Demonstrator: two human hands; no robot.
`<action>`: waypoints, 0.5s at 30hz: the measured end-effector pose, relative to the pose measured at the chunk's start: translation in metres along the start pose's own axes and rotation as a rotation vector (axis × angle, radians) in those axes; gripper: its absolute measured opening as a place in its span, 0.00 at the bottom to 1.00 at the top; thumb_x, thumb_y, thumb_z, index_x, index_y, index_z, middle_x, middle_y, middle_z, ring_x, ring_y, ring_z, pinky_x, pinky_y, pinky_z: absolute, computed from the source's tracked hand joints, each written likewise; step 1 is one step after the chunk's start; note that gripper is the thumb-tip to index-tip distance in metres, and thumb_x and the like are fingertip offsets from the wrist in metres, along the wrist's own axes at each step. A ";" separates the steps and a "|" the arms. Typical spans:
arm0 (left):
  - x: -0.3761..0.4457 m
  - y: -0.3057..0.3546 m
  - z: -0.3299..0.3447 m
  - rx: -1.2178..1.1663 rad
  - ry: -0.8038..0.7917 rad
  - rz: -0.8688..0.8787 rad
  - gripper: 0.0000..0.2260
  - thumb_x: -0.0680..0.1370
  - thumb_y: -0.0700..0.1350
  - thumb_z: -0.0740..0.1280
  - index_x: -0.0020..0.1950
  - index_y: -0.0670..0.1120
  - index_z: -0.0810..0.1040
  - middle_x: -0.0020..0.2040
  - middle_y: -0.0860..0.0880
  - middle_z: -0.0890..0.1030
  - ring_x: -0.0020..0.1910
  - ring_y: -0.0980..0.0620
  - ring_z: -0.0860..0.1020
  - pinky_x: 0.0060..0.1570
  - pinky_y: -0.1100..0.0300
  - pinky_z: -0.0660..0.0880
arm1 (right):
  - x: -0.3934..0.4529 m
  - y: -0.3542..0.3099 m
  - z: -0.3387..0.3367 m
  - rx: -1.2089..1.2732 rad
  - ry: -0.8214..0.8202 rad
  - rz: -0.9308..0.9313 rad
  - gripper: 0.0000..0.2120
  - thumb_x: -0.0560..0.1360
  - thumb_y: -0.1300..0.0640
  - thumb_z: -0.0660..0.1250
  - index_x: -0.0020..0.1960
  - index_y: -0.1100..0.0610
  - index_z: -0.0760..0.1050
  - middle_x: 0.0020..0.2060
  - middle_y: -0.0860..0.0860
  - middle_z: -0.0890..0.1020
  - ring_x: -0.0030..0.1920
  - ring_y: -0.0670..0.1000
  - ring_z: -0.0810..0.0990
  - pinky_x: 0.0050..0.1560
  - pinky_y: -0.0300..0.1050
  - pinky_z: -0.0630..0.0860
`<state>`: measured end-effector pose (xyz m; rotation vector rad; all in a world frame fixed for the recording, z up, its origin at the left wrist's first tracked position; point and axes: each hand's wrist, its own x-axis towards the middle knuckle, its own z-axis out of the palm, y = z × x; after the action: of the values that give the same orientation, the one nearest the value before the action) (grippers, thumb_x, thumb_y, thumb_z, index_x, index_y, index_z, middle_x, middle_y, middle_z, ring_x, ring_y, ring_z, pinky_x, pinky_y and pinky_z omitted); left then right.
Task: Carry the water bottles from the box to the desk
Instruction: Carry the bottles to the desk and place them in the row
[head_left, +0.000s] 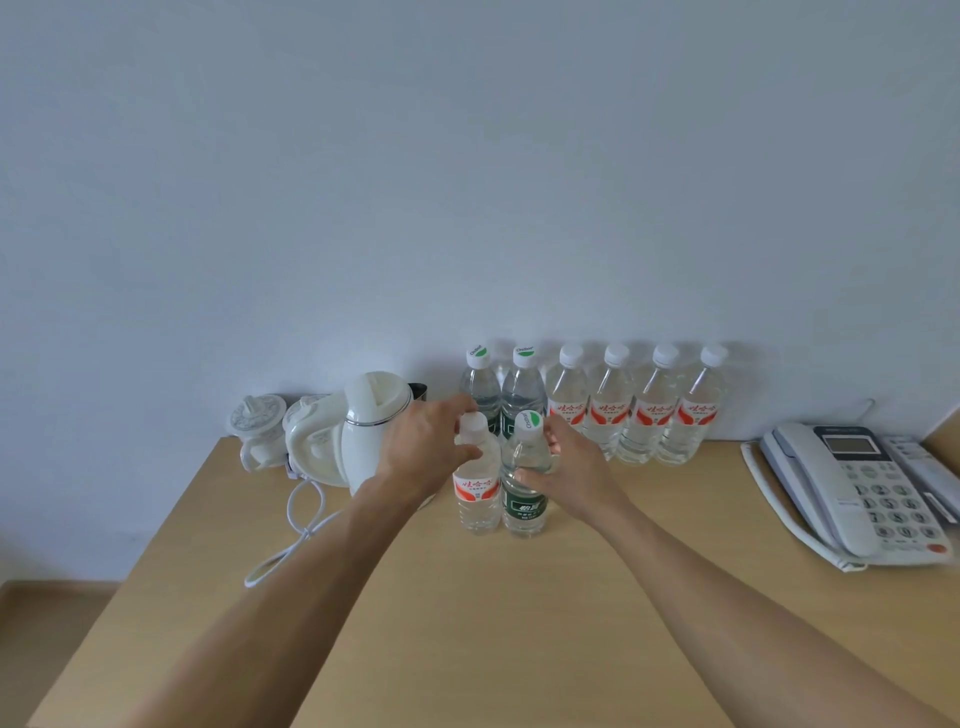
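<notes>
Both hands (566, 467) grip upright clear bottles (475, 488) on desk (519, 623).

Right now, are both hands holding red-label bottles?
No: the left hand grips a red-label bottle, but the right hand holds a green-label bottle, both standing on the desk.

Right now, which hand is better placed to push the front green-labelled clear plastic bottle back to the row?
Right hand: its grip already holds the green-labelled clear plastic bottle; the left hand holds the red-labelled one.
</notes>
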<state>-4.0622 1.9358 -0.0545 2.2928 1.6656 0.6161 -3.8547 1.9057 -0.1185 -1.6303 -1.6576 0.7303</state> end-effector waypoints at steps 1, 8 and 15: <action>0.002 0.001 0.000 0.041 -0.007 0.009 0.22 0.71 0.50 0.79 0.62 0.52 0.78 0.48 0.51 0.85 0.45 0.49 0.81 0.42 0.56 0.77 | 0.000 0.000 0.000 -0.005 -0.002 -0.001 0.23 0.67 0.50 0.78 0.56 0.43 0.70 0.51 0.40 0.78 0.53 0.44 0.77 0.50 0.42 0.72; 0.013 0.003 0.004 0.137 -0.022 0.027 0.21 0.72 0.51 0.78 0.63 0.52 0.78 0.45 0.48 0.85 0.48 0.47 0.82 0.45 0.52 0.79 | 0.000 0.000 -0.001 -0.004 -0.009 0.023 0.24 0.68 0.50 0.79 0.58 0.45 0.70 0.52 0.41 0.78 0.56 0.45 0.76 0.52 0.42 0.70; 0.033 0.008 0.007 0.116 -0.025 0.010 0.20 0.73 0.48 0.78 0.63 0.52 0.78 0.47 0.45 0.84 0.47 0.42 0.82 0.43 0.53 0.77 | -0.003 -0.002 -0.001 0.005 -0.008 0.036 0.25 0.69 0.51 0.78 0.61 0.47 0.71 0.54 0.41 0.76 0.58 0.45 0.74 0.55 0.43 0.68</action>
<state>-4.0430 1.9650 -0.0506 2.3792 1.7212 0.5030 -3.8552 1.9027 -0.1171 -1.6595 -1.6346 0.7594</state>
